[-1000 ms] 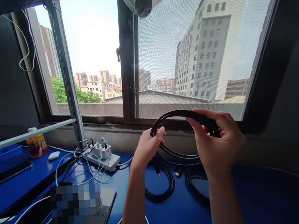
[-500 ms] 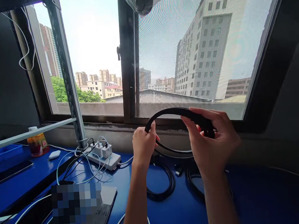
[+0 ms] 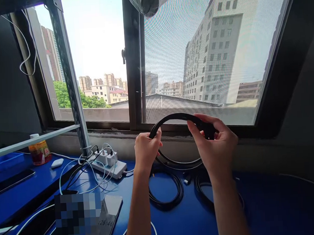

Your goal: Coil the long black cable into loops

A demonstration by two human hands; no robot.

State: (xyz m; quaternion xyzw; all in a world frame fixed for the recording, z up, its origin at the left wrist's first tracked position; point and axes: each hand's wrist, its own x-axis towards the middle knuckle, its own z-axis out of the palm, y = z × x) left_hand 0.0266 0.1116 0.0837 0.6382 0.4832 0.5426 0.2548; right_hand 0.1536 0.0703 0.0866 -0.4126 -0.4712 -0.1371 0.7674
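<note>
Both hands hold a coiled black cable (image 3: 177, 117) up above the table, in front of the window sill. My left hand (image 3: 146, 148) is closed around the left side of the loop. On the right side, my right hand (image 3: 216, 145) is closed on the coil, thumb in front and fingers behind; dark cable ends bunch up by its palm. The loop's lower strands hang between the two hands. Beneath them, a second coiled black cable (image 3: 179, 197) lies on the blue table, and a third coil (image 3: 200, 191) is partly hidden behind my right forearm.
A white power strip (image 3: 120, 169) with chargers and tangled cords stands left of my hands. Nearer lies a glossy dark phone-like device (image 3: 114, 208), partly pixelated. A metal shelf post (image 3: 70, 73), a bottle with an orange label (image 3: 39, 151) and another phone (image 3: 13, 181) are farther left.
Both hands have shifted slightly left with the held coil, the right hand more so. The right wrist has turned a little, and more of the left coil on the table shows.
</note>
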